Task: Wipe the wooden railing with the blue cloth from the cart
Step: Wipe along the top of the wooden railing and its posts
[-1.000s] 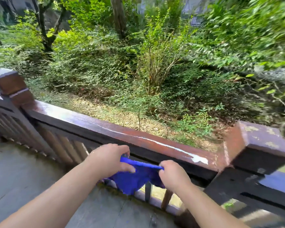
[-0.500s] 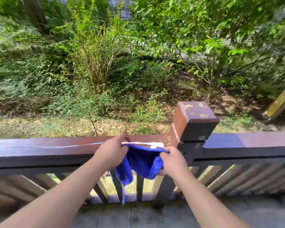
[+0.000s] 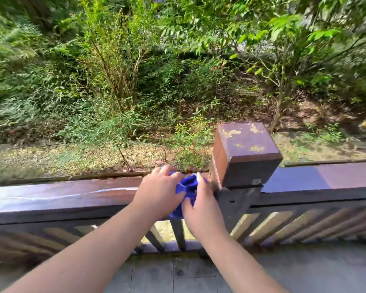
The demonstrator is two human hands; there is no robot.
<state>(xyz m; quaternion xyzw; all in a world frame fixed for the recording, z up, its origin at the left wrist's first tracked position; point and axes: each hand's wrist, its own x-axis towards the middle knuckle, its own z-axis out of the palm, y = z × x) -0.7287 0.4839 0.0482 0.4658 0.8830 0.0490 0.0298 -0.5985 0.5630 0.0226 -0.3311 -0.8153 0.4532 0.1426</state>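
The dark brown wooden railing [image 3: 72, 193] runs across the view at mid height, with a shiny streak along its top. A bunched blue cloth [image 3: 187, 187] lies on the rail top just left of the square post [image 3: 245, 153]. My left hand [image 3: 159, 191] grips the cloth from the left and my right hand [image 3: 201, 206] grips it from the right. Both hands press it together, so most of the cloth is hidden between them. A corner hangs down over the rail's front.
Slanted wooden slats [image 3: 283, 225] fill the railing below the top rail. The rail continues right of the post [image 3: 325, 178]. Grey floor tiles [image 3: 178, 275] lie under my arms. Shrubs and a gravel strip [image 3: 72, 157] lie beyond the railing.
The cloth hung spread between my hands in front of the rail; now it is bunched on the rail top beside the post. The view has turned to face the railing squarely.
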